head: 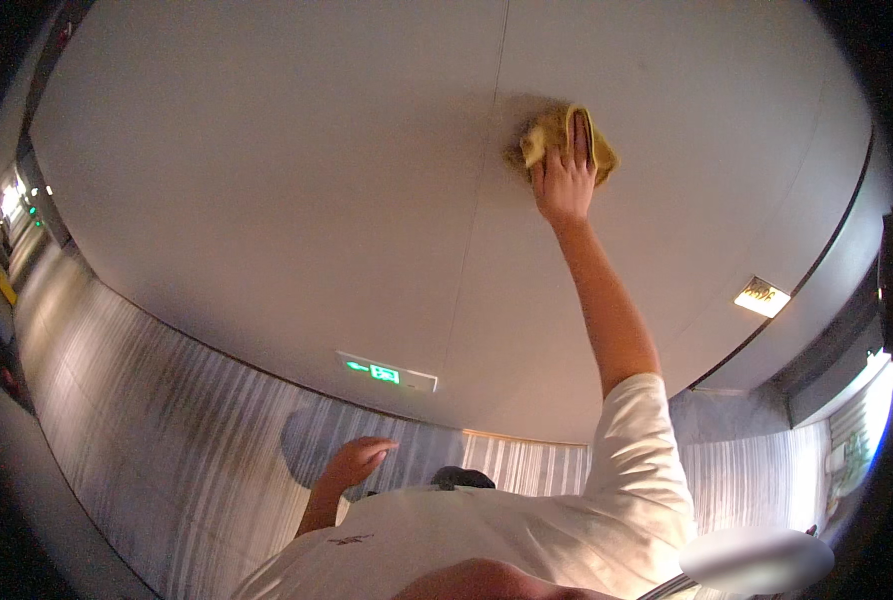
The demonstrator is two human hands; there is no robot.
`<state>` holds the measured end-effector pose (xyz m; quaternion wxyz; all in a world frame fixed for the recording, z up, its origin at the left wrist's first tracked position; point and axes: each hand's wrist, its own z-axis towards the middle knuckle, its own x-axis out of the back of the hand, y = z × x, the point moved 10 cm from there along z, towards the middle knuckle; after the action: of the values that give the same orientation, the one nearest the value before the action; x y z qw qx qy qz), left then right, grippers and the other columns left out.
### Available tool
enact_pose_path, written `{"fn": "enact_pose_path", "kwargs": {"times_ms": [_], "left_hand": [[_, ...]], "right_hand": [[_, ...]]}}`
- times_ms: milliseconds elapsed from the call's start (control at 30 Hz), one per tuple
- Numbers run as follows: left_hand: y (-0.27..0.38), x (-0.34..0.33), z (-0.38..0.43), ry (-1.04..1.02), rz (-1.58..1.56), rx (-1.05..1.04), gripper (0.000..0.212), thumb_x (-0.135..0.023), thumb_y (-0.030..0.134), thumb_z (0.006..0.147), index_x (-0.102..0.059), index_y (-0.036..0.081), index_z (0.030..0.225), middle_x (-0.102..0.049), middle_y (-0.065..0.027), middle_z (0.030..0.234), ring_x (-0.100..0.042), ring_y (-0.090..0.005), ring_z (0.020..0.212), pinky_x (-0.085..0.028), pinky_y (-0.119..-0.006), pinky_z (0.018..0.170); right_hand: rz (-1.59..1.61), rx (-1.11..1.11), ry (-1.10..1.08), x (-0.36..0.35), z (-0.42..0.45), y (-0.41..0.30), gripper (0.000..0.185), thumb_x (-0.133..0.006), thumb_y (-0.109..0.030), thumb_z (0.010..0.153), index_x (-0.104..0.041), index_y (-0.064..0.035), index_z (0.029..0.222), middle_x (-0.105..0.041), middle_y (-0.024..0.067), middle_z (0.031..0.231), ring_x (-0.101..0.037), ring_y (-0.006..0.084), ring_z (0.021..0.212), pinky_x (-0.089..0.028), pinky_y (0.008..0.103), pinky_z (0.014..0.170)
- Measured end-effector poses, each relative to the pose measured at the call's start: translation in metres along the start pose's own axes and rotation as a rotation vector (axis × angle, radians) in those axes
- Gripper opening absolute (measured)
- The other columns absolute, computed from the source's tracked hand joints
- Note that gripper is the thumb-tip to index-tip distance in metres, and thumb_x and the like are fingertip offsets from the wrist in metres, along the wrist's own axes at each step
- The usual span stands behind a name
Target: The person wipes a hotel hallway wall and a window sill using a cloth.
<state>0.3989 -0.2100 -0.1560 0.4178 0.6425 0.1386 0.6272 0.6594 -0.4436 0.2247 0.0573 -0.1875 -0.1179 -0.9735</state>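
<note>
My right arm reaches up and forward, and my right hand (566, 184) presses a yellow cloth (544, 135) against a pale, smooth wall panel (304, 195). Part of the cloth is folded over between the fingers, and its edges spread out around the hand. A thin vertical seam (467, 255) runs down the panel just left of the cloth. My left hand (356, 460) hangs low by my body, well apart from the wall. Its fingers are slightly bent, the thumb is apart from them, and nothing shows in it.
A lit green exit sign (386, 372) is set low in the panel. Farther right, a small lit sign (761, 297) bears writing. Below the panel's dark bottom edge lies a shiny floor (154, 405) streaked with reflections. Bright light enters at the far right.
</note>
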Motion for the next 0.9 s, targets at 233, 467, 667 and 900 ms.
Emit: {"fn": "enact_pose_path", "kwargs": {"times_ms": [233, 467, 667, 900], "left_hand": [[-0.001, -0.008, -0.003, -0.026, -0.017, -0.008, 0.026, -0.047, 0.011, 0.087, -0.058, 0.006, 0.109, -0.060, -0.0128, 0.110, -0.056, -0.0287, 0.103, -0.042, -0.039, 0.090], [0.013, -0.018, 0.002, -0.003, -0.092, -0.002, 0.027, -0.047, 0.013, 0.088, -0.058, 0.008, 0.112, -0.058, -0.0128, 0.114, -0.055, -0.0296, 0.106, -0.042, -0.039, 0.091], [0.004, -0.032, -0.007, -0.078, -0.058, 0.023, 0.029, -0.044, 0.019, 0.090, -0.057, 0.008, 0.113, -0.057, -0.0132, 0.116, -0.055, -0.0299, 0.106, -0.041, -0.040, 0.092], [0.014, -0.019, -0.003, -0.070, -0.006, 0.001, 0.029, -0.043, 0.016, 0.088, -0.057, 0.006, 0.112, -0.058, -0.0162, 0.111, -0.055, -0.0333, 0.102, -0.042, -0.042, 0.089]], "right_hand": [[-0.047, 0.291, 0.129, 0.049, 0.149, -0.074, 0.050, -0.038, -0.039, 0.091, -0.039, -0.0088, 0.132, -0.015, 0.0064, 0.147, -0.021, 0.0232, 0.134, -0.027, 0.0449, 0.103], [-0.168, 0.198, 0.219, 0.083, 0.163, -0.082, 0.053, -0.035, -0.037, 0.091, -0.040, -0.0021, 0.130, -0.009, 0.0113, 0.147, -0.003, 0.0265, 0.136, -0.019, 0.0460, 0.106], [-0.058, 0.147, 0.187, 0.034, 0.106, -0.084, 0.051, -0.042, -0.040, 0.089, -0.041, -0.0114, 0.131, -0.019, 0.0065, 0.146, -0.024, 0.0236, 0.132, -0.030, 0.0448, 0.101], [-0.043, 0.528, -0.248, -0.035, -0.007, -0.125, 0.059, -0.044, -0.041, 0.087, -0.029, -0.0146, 0.138, -0.012, 0.0019, 0.148, -0.019, 0.0227, 0.133, -0.025, 0.0433, 0.106]]}}
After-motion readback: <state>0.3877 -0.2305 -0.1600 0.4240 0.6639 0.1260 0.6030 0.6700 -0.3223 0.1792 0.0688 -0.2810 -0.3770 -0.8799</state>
